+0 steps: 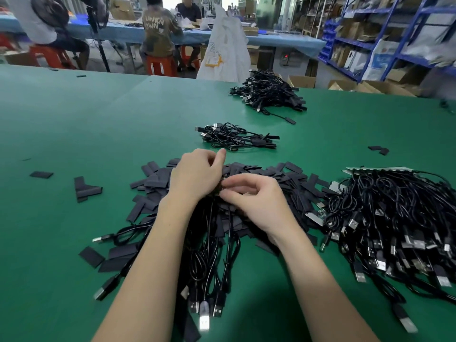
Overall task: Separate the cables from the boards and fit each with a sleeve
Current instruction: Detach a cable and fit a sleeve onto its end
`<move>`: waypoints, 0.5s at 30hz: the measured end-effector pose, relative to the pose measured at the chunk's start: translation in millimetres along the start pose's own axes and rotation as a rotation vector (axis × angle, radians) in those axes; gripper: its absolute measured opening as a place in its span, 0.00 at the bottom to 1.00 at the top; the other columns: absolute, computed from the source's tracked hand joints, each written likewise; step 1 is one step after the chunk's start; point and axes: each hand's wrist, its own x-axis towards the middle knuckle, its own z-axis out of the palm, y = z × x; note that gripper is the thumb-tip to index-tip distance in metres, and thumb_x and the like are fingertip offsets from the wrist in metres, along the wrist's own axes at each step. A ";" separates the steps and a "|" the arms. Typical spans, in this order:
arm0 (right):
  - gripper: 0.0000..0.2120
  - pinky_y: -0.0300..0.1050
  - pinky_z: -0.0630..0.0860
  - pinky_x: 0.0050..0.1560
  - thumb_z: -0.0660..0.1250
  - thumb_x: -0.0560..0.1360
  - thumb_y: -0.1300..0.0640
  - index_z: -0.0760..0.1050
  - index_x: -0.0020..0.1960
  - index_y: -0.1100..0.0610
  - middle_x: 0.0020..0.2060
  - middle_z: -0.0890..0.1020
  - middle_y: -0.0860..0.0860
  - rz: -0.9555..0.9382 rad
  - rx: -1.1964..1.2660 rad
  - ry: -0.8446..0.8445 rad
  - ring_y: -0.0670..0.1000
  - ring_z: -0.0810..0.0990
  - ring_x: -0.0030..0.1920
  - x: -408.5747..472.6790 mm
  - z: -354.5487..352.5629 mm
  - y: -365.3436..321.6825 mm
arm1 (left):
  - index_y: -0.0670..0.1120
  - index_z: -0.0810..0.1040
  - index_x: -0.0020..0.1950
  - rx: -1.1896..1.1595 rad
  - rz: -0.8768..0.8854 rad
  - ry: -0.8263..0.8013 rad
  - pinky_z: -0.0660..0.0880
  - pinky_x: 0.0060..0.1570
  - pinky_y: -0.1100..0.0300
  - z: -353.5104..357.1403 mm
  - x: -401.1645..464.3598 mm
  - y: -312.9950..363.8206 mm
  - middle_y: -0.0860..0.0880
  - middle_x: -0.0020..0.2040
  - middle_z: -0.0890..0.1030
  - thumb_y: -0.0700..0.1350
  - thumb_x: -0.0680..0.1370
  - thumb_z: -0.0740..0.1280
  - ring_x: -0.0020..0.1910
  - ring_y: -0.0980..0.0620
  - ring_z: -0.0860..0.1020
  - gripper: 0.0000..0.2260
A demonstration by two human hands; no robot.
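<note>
Both hands — left (197, 174), right (256, 196) — pinch cables (212, 255) over sleeves (153, 181); distant shirt (158, 28) reads "UNKNOWN".

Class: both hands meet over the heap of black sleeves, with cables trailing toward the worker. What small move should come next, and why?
Probably slide a sleeve along the cable end pinched between the left hand and right hand. Both work at one spot over the sleeve heap, while the bundle of cables hangs toward the worker.
</note>
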 end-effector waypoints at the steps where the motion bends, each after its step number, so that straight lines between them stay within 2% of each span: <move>1: 0.10 0.33 0.75 0.36 0.78 0.71 0.64 0.83 0.47 0.52 0.37 0.87 0.46 0.038 0.075 -0.009 0.41 0.82 0.35 -0.3 -1.3 -2.5 | 0.45 0.74 0.31 0.000 -0.016 -0.004 0.70 0.39 0.53 0.9 -1.4 -0.2 0.49 0.30 0.77 0.61 0.82 0.57 0.39 0.42 0.77 0.27; 3: 0.12 0.34 0.77 0.32 0.77 0.71 0.66 0.80 0.50 0.55 0.38 0.88 0.48 0.141 0.202 -0.030 0.42 0.83 0.36 -0.3 -4.0 -5.9 | 0.44 0.68 0.27 -0.006 -0.031 -0.004 0.66 0.37 0.52 4.5 -4.3 2.6 0.48 0.28 0.73 0.61 0.83 0.56 0.36 0.40 0.74 0.30; 5: 0.11 0.36 0.79 0.34 0.76 0.72 0.67 0.80 0.50 0.56 0.38 0.87 0.48 0.223 0.258 -0.045 0.43 0.83 0.36 0.5 -6.2 -7.2 | 0.44 0.65 0.26 -0.006 -0.033 0.022 0.66 0.38 0.52 9.1 -6.2 6.5 0.47 0.29 0.73 0.61 0.84 0.55 0.37 0.39 0.73 0.30; 8: 0.04 0.36 0.79 0.35 0.76 0.74 0.60 0.83 0.49 0.55 0.35 0.85 0.46 0.264 0.265 -0.038 0.44 0.82 0.35 2.5 -6.1 -6.3 | 0.45 0.64 0.25 -0.014 -0.014 0.067 0.66 0.39 0.51 12.4 -6.3 10.2 0.47 0.29 0.73 0.60 0.84 0.54 0.36 0.39 0.72 0.31; 10: 0.04 0.35 0.79 0.34 0.76 0.74 0.58 0.84 0.48 0.56 0.34 0.84 0.46 0.265 0.282 -0.018 0.42 0.81 0.33 3.4 -5.5 -5.0 | 0.46 0.63 0.25 -0.026 0.008 0.071 0.66 0.38 0.51 12.7 -5.1 11.0 0.47 0.28 0.71 0.60 0.84 0.53 0.34 0.40 0.71 0.31; 15: 0.01 0.34 0.80 0.37 0.76 0.73 0.63 0.85 0.44 0.59 0.35 0.85 0.49 0.312 0.426 -0.024 0.42 0.81 0.33 4.7 -7.0 -4.2 | 0.44 0.67 0.27 -0.036 0.036 0.029 0.72 0.43 0.50 12.9 -4.1 12.5 0.49 0.28 0.74 0.60 0.85 0.50 0.32 0.45 0.73 0.31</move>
